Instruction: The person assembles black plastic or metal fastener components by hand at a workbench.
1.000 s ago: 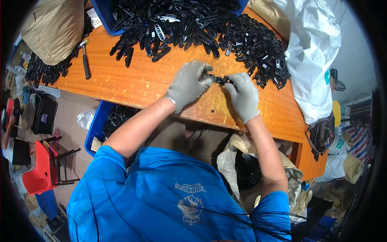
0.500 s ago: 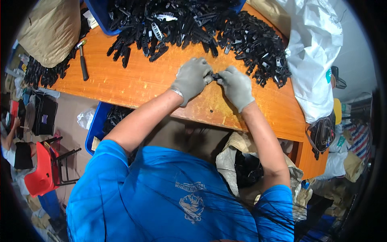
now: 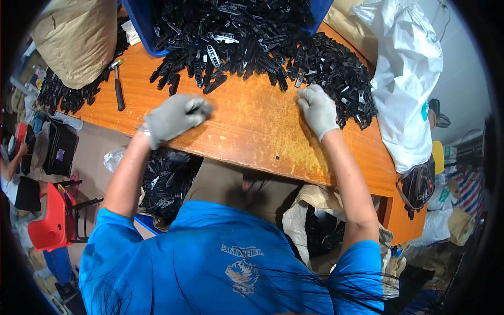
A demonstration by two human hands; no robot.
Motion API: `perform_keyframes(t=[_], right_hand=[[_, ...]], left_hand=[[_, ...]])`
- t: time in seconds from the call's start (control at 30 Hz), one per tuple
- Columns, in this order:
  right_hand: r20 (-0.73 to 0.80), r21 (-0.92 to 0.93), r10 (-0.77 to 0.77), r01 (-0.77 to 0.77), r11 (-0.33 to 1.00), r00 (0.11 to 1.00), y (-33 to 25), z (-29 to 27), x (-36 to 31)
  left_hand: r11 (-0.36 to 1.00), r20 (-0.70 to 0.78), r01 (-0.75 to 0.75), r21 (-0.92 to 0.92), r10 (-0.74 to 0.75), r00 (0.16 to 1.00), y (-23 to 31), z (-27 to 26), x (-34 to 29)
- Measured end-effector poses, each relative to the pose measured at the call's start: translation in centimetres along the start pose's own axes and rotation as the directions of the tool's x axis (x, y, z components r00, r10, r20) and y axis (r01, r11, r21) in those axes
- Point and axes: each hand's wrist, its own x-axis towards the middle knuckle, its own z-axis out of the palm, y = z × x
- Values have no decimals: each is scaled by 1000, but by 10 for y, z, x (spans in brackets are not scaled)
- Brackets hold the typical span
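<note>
Bearing two heaps of black parts, the wooden table (image 3: pixel 247 121) spans the scene from left to right. The long black parts (image 3: pixel 241 58) lie at far centre, partly within a blue bin (image 3: pixel 140 29) and partly spread on the table in front of it; a few pale pieces show among them. The small black parts (image 3: pixel 344 79) form a second heap adjoining on the right. The left hand (image 3: pixel 173 119), in a grey glove, is positioned over the table's left portion, near its front edge and well apart from the right hand. Its fingers are curled and blurred; whether they enclose a part cannot be determined. The right hand (image 3: pixel 319 111), likewise gloved, is located at the near left side of the small-part heap. Its fingers are bent and directed toward the far side; the fingertip contact is hidden, so its grip cannot be determined. One tiny black piece (image 3: pixel 277 157) lies between the hands, close to the near edge. A hammer (image 3: pixel 118 89) lies at far left, head toward the far side, beside a brown sack (image 3: pixel 76 44). A white sack (image 3: pixel 407 89) occupies the far right. Below the near edge, an open woven sack (image 3: pixel 297 216) contains dark items.
</note>
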Motion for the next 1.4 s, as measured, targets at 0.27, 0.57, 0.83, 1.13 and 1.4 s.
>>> perform_keyframes(t=[0.27,0.57,0.83,1.13,1.4], right_hand=[[47,-138,100,-93,986,994,29,16,53],[-20,-94,132,-133,987,991,10,28,36],[-35,20,65,-65,998,997,1,7,-32],[31,-11,134,-133,991,991,-11,-4,-58],[248,-115,158,-133,984,956,-18,-23,-56]], left_hand=[[768,-174,-129,628,299,938,55,87,162],[504,-65,-190,842,445,893,45,106,214],[701,-81,-367,611,517,852,54,118,164],[835,14,-340,432,371,929,56,123,144],[989,117,-119,-87,129,985,45,105,158]])
